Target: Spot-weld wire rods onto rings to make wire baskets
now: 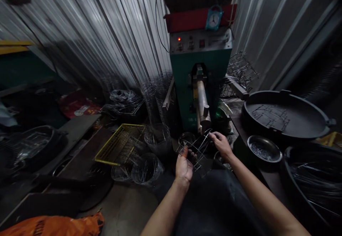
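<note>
A small metal wire frame with crossing rods is held in front of the green spot-welding machine. My left hand grips its near left side, fingers closed around the wires. At its upper right, my right hand pinches a thin rod or the frame's edge; which of the two I cannot make out. The machine's cylindrical electrode arm points down toward the frame, close above it. Whether the frame touches the electrodes is too dark to tell.
Right: a large black pan with wire pieces, a steel bowl of short rods and a dark tub of wires. Left: a yellow wire basket and round wire baskets. A blue clock hangs above the control panel.
</note>
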Motion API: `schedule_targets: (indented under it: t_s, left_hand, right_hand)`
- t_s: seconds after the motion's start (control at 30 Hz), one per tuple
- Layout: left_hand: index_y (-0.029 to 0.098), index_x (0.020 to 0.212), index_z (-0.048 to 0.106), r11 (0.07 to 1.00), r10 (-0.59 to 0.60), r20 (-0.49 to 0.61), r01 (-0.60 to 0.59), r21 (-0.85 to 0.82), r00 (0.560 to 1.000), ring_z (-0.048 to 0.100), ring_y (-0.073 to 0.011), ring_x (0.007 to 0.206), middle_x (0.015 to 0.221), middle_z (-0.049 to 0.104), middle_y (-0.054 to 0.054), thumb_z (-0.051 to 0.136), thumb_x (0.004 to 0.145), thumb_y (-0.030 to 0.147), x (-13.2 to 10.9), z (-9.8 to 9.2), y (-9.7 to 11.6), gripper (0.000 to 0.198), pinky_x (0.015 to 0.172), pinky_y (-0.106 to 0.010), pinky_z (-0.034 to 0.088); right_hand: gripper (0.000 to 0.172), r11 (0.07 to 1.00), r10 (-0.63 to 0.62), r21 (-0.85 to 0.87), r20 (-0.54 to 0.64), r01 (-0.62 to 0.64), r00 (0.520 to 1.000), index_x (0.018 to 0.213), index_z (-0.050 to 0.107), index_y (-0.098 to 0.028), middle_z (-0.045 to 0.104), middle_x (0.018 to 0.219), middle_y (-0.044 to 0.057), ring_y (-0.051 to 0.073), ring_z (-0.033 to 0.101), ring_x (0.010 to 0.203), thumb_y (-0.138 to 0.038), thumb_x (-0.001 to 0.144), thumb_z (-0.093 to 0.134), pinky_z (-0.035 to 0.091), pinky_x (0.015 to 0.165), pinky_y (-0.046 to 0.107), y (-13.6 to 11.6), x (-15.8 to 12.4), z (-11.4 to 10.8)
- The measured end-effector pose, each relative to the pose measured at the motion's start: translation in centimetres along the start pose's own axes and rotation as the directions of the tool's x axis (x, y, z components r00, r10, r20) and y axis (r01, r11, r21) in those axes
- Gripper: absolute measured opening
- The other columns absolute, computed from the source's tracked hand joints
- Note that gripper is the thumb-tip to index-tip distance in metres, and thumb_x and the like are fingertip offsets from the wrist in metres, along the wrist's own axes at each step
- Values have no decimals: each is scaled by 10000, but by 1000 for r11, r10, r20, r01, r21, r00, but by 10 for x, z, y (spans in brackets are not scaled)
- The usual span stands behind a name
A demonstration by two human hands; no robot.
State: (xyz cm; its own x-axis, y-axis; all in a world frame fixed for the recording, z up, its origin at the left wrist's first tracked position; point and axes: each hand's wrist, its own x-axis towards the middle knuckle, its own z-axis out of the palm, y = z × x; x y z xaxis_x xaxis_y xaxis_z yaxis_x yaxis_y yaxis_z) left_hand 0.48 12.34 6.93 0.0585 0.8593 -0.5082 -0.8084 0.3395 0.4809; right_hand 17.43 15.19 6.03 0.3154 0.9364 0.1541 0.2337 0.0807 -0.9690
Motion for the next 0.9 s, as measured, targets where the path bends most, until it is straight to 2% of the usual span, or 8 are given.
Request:
schedule_targets:
  t_s: [0.07,0.1,0.17,0.27,0.37,0.53,0.67,0.9]
  left_hand:
    - [156,718,527,1000,-7,-16,6,-6,1000,529,-84,522,601,535,29,676,633,219,-1,2,-2,183,532,-232,446]
    - [160,733,530,1000,-7,-23,6,-12,1000,523,-81,519,607,534,31,671,638,230,-2,3,-3,184,525,-229,440]
    - [164,762,534,1000,15,-28,-15,-23,999,507,-73,507,616,526,33,662,650,259,-2,4,-6,194,505,-220,424]
    - [160,758,529,997,83,2,-83,-4,997,478,-64,489,603,503,38,659,649,307,0,5,-10,224,480,-209,402]
    - [161,723,510,988,148,34,-149,31,988,459,-61,480,588,483,45,668,633,334,1,6,-11,251,458,-198,381]
    - [166,695,487,985,165,18,-166,41,986,444,-55,469,576,466,53,669,626,333,0,9,-12,257,453,-191,364]
    - [169,707,488,986,165,8,-165,27,986,441,-58,468,575,464,53,667,622,325,0,10,-11,252,455,-196,365]
    - [162,699,494,985,167,18,-167,37,986,436,-57,468,580,468,49,666,622,314,-2,10,-10,242,450,-196,367]
  right_hand:
    - [265,955,-213,-215,-11,206,977,741,574,-179,559,705,30,162,514,683,-432,760,496,413,641,290,-5,8,-13]
    - [237,904,-311,-293,50,311,949,774,582,-187,576,772,45,177,522,754,-404,773,487,415,702,307,-8,12,-18]
    - [200,783,-422,-381,257,492,869,832,599,-205,590,876,61,194,511,861,-363,784,485,407,778,329,-12,23,-28]
    - [196,641,-393,-435,522,633,757,889,612,-229,602,908,54,198,500,896,-347,786,494,409,790,338,-18,39,-36]
    - [199,592,-301,-462,633,660,713,903,615,-234,612,877,49,191,522,843,-343,784,498,413,755,324,-23,51,-38]
    - [160,645,-193,-454,682,615,706,854,631,-253,623,806,29,184,545,770,-325,749,533,404,689,290,-31,57,-39]
    - [148,705,-174,-431,665,563,726,820,637,-257,624,760,12,173,548,721,-332,734,541,391,660,275,-34,55,-39]
    - [147,718,-155,-449,642,532,751,799,638,-241,620,746,14,163,552,694,-311,743,521,388,634,264,-37,51,-37]
